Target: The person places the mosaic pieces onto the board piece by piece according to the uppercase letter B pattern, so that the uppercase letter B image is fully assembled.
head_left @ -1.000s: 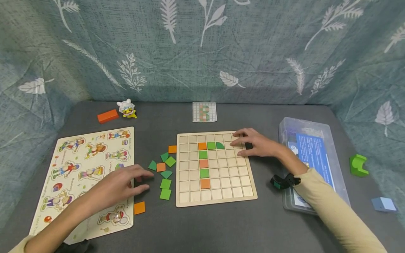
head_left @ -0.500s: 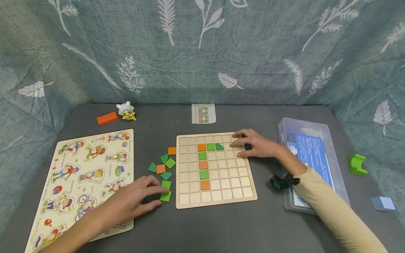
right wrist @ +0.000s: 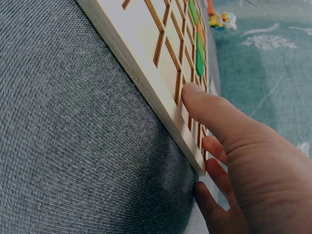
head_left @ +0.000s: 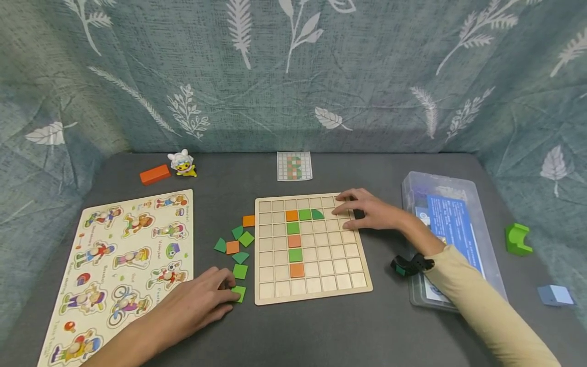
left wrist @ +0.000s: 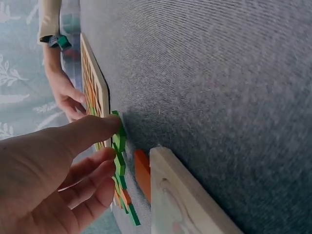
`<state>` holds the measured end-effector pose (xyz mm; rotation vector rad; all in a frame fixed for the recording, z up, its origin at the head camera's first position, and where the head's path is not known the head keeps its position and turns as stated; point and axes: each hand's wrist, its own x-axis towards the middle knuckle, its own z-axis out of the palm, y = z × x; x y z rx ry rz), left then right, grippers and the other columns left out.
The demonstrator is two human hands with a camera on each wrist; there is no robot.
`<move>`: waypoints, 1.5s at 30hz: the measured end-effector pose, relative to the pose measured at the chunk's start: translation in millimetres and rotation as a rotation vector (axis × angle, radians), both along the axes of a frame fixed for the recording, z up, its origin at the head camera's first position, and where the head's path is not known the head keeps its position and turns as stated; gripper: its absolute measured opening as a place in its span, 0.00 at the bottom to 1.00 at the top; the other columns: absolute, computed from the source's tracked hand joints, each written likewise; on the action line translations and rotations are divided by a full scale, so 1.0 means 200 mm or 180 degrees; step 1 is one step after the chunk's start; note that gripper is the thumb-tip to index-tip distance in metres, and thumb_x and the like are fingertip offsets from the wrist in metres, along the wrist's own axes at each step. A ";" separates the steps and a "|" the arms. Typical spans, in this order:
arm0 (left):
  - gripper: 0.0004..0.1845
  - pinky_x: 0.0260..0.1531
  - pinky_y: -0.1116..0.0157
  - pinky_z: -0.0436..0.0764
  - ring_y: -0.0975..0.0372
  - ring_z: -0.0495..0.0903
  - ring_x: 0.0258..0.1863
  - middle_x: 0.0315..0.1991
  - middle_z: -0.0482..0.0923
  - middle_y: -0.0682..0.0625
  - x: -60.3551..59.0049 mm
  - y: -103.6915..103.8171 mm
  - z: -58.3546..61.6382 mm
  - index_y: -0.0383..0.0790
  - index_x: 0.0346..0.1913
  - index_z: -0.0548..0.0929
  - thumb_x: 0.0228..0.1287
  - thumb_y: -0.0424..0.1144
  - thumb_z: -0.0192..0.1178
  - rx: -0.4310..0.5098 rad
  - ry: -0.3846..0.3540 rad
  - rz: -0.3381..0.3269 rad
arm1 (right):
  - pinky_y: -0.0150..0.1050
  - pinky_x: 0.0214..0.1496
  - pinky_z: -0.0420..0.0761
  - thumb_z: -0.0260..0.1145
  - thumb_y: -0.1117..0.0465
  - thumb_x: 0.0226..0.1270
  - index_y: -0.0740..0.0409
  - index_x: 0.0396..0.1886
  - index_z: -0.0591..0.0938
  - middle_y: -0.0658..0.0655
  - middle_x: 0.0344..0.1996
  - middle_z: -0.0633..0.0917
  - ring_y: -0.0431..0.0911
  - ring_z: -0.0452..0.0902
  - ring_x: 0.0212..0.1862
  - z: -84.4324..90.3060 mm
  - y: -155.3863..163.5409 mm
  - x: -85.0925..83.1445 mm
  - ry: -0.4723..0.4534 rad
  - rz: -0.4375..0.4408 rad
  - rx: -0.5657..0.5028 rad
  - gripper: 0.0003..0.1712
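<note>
Left grip: the left hand (head_left: 192,308) lies low on the counter (head_left: 321,331), fingers stretched forward and loosely bent, with the fingertips (left wrist: 105,124) on the near edge of a green square tile (head_left: 238,293); nothing is closed inside the hand.
Green square tile: it lies flat on the counter, just beside the near-left corner of the grid board (head_left: 312,247) and apart from it.
Right grip: the right hand (head_left: 367,211) rests on the far-right corner of the grid board, fingers (right wrist: 209,114) laid nearly straight over the cells and the thumb down at the board's edge; it holds nothing.
Grid board: a pale wooden tray of square cells, with a column of orange and green tiles and a short row at its top that ends in a green quarter-round tile (head_left: 317,214).
Loose tiles: a small cluster of green and orange pieces (head_left: 234,242) lies on the counter just left of the board, beyond the green square tile.
Figure puzzle: a wooden board of cartoon figures (head_left: 119,255) lies left of the left hand.
Pattern card: a small printed grid card (head_left: 294,166) lies beyond the board.
Plastic box: a clear lidded box (head_left: 451,234) with a blue sheet stands right of the right forearm.
</note>
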<state>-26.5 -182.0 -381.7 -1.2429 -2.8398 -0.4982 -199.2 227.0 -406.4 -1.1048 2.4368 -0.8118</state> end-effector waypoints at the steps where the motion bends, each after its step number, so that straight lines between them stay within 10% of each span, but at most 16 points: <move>1: 0.09 0.26 0.75 0.72 0.70 0.70 0.37 0.41 0.75 0.59 0.00 0.00 0.00 0.53 0.40 0.88 0.54 0.40 0.71 0.0005 -0.0013 0.0018 | 0.63 0.64 0.64 0.68 0.56 0.65 0.51 0.60 0.80 0.64 0.67 0.68 0.61 0.58 0.68 0.00 0.00 0.00 0.0006 0.0007 -0.0001 0.23; 23: 0.11 0.27 0.74 0.74 0.71 0.73 0.34 0.36 0.79 0.61 0.01 0.07 -0.03 0.53 0.38 0.89 0.49 0.40 0.73 0.0229 0.0446 0.0287 | 0.63 0.62 0.65 0.68 0.56 0.64 0.51 0.59 0.80 0.64 0.67 0.68 0.62 0.59 0.68 -0.01 0.00 -0.01 0.0062 0.0043 -0.0026 0.23; 36: 0.03 0.24 0.78 0.68 0.69 0.69 0.28 0.31 0.76 0.57 -0.13 0.42 -0.05 0.55 0.33 0.85 0.58 0.41 0.68 0.0338 0.0815 -0.0546 | 0.63 0.64 0.63 0.68 0.56 0.64 0.51 0.59 0.80 0.64 0.68 0.67 0.62 0.58 0.69 0.00 0.00 0.00 -0.0050 -0.0025 0.0003 0.23; 45: 0.02 0.24 0.76 0.69 0.67 0.69 0.29 0.32 0.77 0.57 -0.16 0.48 -0.05 0.55 0.34 0.86 0.62 0.42 0.65 0.0107 0.0702 -0.0658 | 0.63 0.63 0.65 0.68 0.56 0.65 0.51 0.59 0.80 0.65 0.67 0.68 0.62 0.58 0.68 -0.01 0.00 0.00 -0.0017 0.0002 -0.0041 0.22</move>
